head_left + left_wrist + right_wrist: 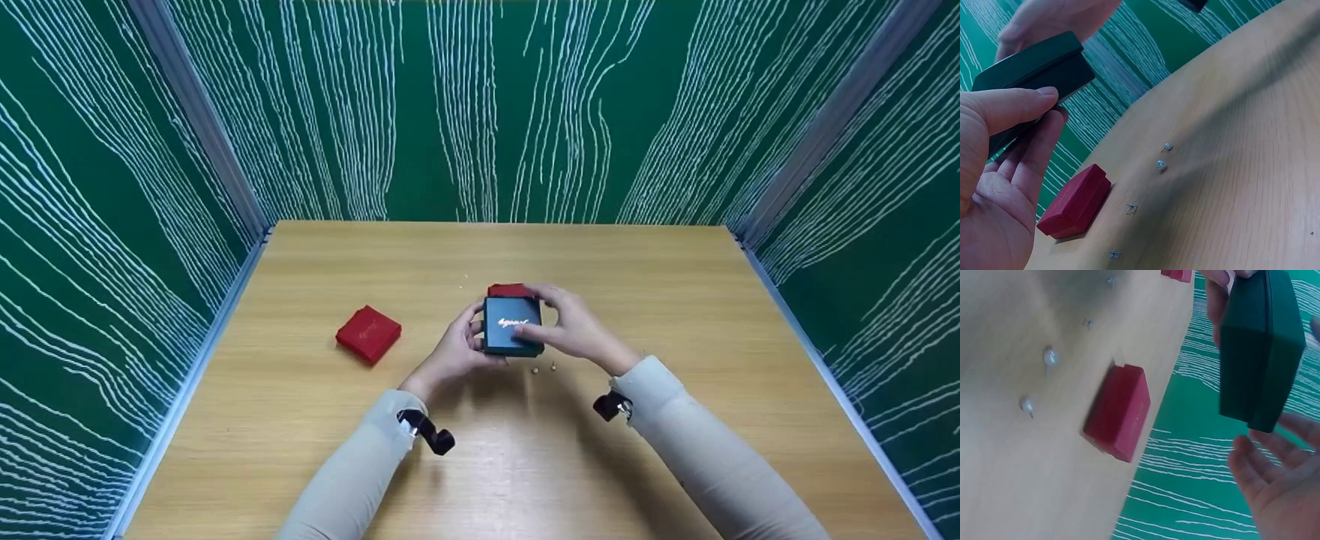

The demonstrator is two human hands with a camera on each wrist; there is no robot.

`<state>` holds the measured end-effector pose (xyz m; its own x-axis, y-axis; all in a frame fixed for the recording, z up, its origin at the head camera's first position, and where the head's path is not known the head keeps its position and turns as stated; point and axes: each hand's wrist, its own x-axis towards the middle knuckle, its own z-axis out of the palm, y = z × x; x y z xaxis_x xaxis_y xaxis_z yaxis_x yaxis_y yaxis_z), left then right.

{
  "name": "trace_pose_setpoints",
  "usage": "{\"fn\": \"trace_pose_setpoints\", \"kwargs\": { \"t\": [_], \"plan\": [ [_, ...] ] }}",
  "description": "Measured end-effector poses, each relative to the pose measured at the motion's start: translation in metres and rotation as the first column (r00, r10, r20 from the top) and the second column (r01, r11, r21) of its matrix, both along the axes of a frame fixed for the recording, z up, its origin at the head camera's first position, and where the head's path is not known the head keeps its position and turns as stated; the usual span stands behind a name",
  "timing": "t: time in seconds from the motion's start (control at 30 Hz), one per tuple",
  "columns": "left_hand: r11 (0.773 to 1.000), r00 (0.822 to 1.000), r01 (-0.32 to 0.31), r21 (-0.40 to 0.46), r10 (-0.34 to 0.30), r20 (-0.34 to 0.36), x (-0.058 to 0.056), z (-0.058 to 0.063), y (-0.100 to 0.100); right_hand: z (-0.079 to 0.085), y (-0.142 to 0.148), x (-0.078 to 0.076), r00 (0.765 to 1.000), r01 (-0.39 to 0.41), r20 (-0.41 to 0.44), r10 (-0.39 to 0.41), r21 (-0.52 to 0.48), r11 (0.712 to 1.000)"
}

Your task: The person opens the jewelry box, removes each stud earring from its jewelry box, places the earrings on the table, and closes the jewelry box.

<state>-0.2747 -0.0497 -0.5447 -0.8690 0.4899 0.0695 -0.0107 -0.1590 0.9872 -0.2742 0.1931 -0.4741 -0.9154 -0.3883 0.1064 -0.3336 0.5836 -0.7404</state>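
Note:
My left hand (459,345) grips a dark green box (504,311) with gold lettering on its lid, holding it above the table. In the left wrist view the left thumb lies along the box's side, and a seam shows between lid and base. My right hand (576,326) is at the box's right side, its thumb over the lid in the head view. The right wrist view shows its fingers (1255,467) spread loosely close to the end of the green box (1258,349). Beyond the held box a red box (507,289) rests on the table, partly hidden in the head view.
Another red box (369,334) lies to the left on the wooden table (315,450). Two pearl earrings (1162,165) and two small star-shaped earrings (1131,208) lie loose on the tabletop. Green walls with white streaks (465,112) stand around the table.

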Motion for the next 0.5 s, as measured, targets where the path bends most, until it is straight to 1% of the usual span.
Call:
{"fn": "trace_pose_setpoints", "kwargs": {
  "t": [0.1,0.2,0.3,0.37,0.43,0.5],
  "plan": [
    [1.0,1.0,-0.002,0.015,0.002,0.002,-0.001,-0.001,0.001,-0.007,0.001,-0.001,0.993,0.071,0.106,-0.06,-0.105,0.992],
    [1.0,1.0,-0.006,0.013,0.006,0.001,-0.001,-0.001,0.001,-0.011,0.001,-0.002,0.972,0.135,0.215,-0.091,-0.198,0.971],
    [1.0,1.0,-0.016,-0.01,0.016,0.0,-0.001,0.001,0.0,-0.014,0.002,-0.002,0.947,0.18,0.307,-0.094,-0.267,0.947],
    [1.0,1.0,-0.019,-0.017,0.019,-0.002,-0.002,0.001,0.0,-0.015,0.002,-0.001,0.929,0.201,0.362,-0.081,-0.308,0.93],
    [1.0,1.0,-0.017,-0.014,0.017,-0.005,-0.003,0.001,0.001,-0.016,0.002,-0.001,0.914,0.22,0.4,-0.072,-0.338,0.915],
    [1.0,1.0,-0.003,0.011,0.003,-0.002,-0.004,0.0,0.001,-0.017,0.002,0.0,0.907,0.234,0.417,-0.068,-0.361,0.903]
  ]
}}
